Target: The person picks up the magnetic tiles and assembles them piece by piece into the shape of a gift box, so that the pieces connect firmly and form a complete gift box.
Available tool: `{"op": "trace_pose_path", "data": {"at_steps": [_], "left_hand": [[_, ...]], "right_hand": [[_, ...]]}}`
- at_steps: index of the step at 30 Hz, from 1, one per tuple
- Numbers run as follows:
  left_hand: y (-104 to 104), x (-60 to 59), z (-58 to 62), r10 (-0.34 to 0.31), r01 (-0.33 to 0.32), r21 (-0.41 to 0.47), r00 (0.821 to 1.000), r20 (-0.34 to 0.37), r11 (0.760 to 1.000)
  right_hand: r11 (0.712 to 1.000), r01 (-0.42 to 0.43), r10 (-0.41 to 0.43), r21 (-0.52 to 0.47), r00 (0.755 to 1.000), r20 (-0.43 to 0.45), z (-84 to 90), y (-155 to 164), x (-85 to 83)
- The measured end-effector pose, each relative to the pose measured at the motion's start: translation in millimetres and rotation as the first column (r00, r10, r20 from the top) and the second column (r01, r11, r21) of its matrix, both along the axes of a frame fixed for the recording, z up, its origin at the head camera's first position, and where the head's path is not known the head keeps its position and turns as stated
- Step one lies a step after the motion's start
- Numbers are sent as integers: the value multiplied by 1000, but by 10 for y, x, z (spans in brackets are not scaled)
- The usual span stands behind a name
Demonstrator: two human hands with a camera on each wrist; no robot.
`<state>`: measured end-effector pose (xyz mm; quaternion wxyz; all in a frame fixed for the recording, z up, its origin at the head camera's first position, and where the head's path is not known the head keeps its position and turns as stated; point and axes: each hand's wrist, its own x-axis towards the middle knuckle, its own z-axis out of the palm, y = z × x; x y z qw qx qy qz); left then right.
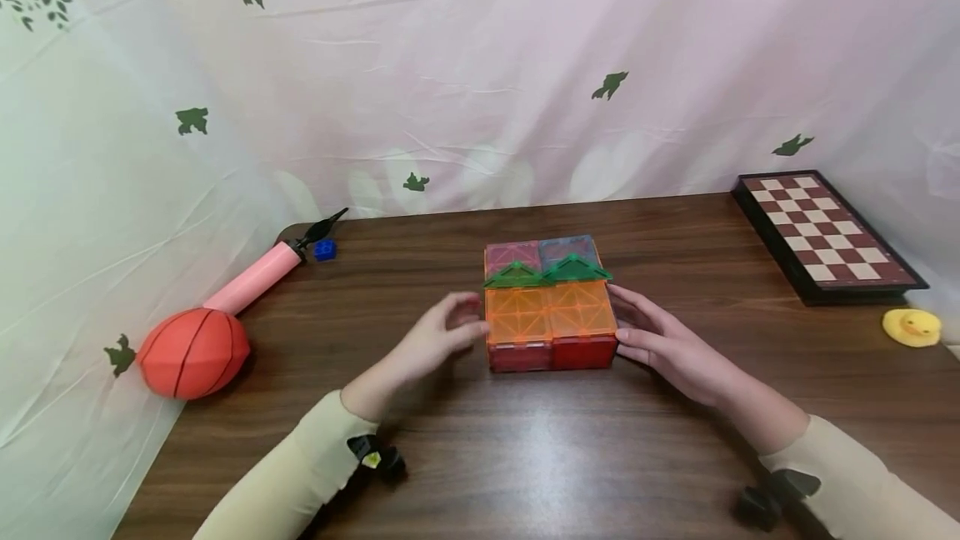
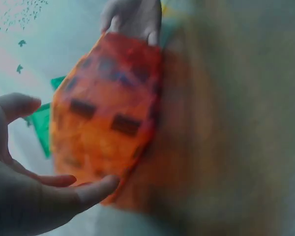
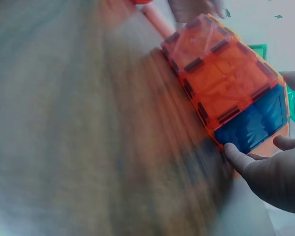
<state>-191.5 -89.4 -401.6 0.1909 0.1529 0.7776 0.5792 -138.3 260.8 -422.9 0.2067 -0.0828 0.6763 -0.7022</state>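
A block of magnetic tiles [image 1: 550, 315] stands mid-table, orange on top, red at the front, pink and blue behind, with two green triangles [image 1: 547, 273] across its middle. My left hand [image 1: 457, 323] is at its left side with fingers loosely spread; in the blurred left wrist view one fingertip [image 2: 101, 187] reaches the edge of the block [image 2: 108, 113]. On the other side, my right hand [image 1: 637, 336] lies with its fingers straight against the block. The right wrist view shows a fingertip [image 3: 232, 150] on the blue side tile [image 3: 253, 123].
The brown table [image 1: 525, 457] is backed by a pale curtain. An orange ball [image 1: 193, 352], a pink pump [image 1: 258, 273] and a small blue brick [image 1: 325, 250] lie at the left. At the right are a chessboard [image 1: 825, 233] and a yellow duck [image 1: 911, 327].
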Motion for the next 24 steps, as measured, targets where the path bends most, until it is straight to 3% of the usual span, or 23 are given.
{"op": "trace_pose_path", "data": {"at_steps": [2, 5, 10, 19, 24], "left_hand": [[5, 91, -91, -47, 33, 111, 990, 130, 993], [43, 172, -164, -73, 30, 203, 975, 208, 979], [77, 147, -198, -50, -4, 236, 973, 224, 972], [74, -115, -209, -20, -36, 231, 972, 235, 972], [64, -200, -163, -32, -23, 216, 968, 250, 976]], "right_hand": [[1000, 7, -7, 5, 1000, 10, -4, -2, 20], [1000, 18, -18, 17, 1000, 20, -3, -5, 25], [1000, 20, -20, 15, 1000, 12, -11, -7, -19], [1000, 23, -23, -18, 1000, -6, -38, -41, -262], [999, 25, -25, -20, 1000, 4, -16, -40, -327]]}}
